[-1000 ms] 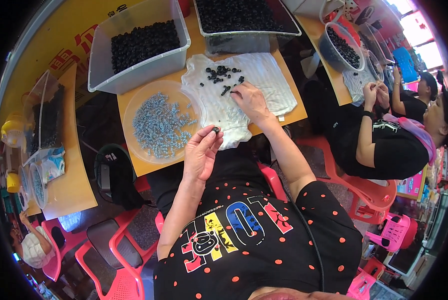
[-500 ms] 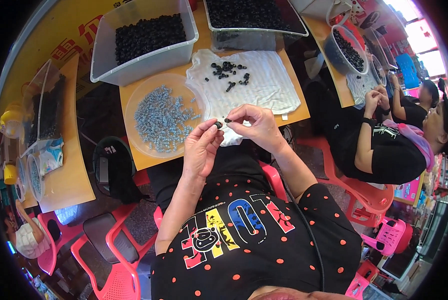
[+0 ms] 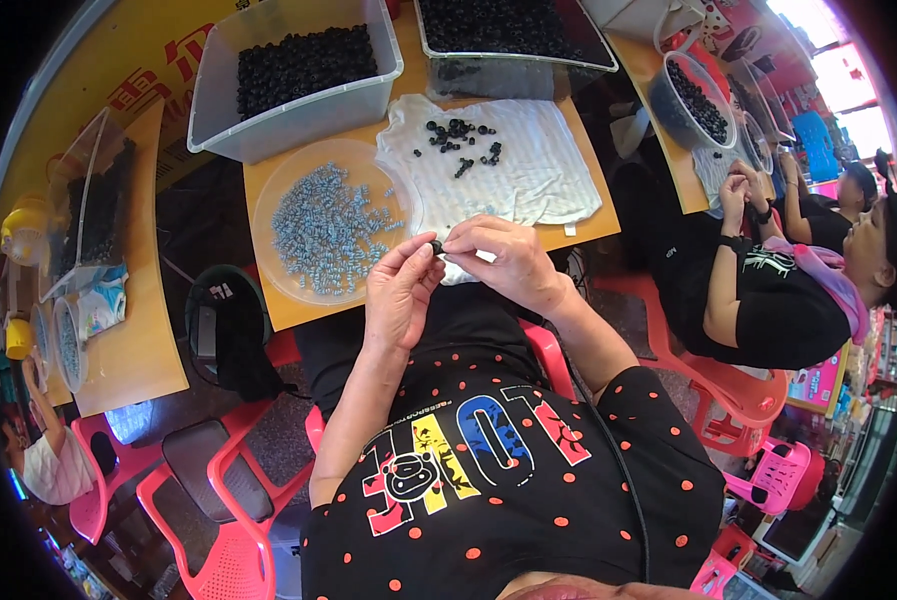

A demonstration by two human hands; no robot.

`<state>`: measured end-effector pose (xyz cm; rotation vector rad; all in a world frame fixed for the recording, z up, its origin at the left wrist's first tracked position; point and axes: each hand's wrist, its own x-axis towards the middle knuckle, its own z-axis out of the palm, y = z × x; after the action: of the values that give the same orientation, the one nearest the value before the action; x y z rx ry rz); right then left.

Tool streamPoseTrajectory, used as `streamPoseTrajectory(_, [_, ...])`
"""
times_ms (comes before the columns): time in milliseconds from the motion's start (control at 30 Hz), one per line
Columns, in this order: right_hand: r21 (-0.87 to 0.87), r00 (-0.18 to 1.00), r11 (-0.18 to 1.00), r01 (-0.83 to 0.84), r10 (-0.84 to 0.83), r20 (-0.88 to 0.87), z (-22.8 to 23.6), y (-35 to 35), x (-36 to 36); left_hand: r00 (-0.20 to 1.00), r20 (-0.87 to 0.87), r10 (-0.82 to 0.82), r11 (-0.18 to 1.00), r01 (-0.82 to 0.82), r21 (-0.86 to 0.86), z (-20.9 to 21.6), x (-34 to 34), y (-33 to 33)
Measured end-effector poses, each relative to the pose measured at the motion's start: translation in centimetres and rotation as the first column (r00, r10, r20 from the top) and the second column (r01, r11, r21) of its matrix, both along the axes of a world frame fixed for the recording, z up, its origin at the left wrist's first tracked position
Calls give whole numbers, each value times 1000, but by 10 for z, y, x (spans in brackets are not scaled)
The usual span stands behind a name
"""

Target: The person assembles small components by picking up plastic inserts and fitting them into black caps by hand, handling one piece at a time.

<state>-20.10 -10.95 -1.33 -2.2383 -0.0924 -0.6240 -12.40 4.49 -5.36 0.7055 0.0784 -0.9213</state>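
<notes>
My left hand (image 3: 398, 298) pinches a small round black plastic part (image 3: 436, 247) between thumb and fingertips, just above my lap at the table's near edge. From the right, my right hand (image 3: 508, 262) meets it with closed fingertips, which mostly hide the tiny black piece they hold. Behind my hands a white cloth (image 3: 548, 170) covers part of the table, with several loose black parts (image 3: 456, 130) scattered on it. Left of the cloth lies a shallow round clear tray (image 3: 368, 158) of small bluish springs (image 3: 318, 230).
Two big clear tubs of black parts, one at back left (image 3: 213, 110) and one at back right (image 3: 498, 82), line the table's far side. A person (image 3: 788, 270) works at the right-hand table. Pink chairs (image 3: 233, 555) stand around. Another table (image 3: 153, 330) is at left.
My right fingertips have moved left with the tiny black piece and now touch the round black part in my left hand. The gap between the hands has closed.
</notes>
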Motion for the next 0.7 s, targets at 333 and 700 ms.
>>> streamPoseTrajectory(333, [344,916,934,97,52,-397,3,-5,-7,976,98,-193,981,190,45,-5,7,7])
streamPoseTrajectory(700, [541,904,838,-69,282,-321,-17,-6,-15,958,-16,-285,958,286,36,5,4,5])
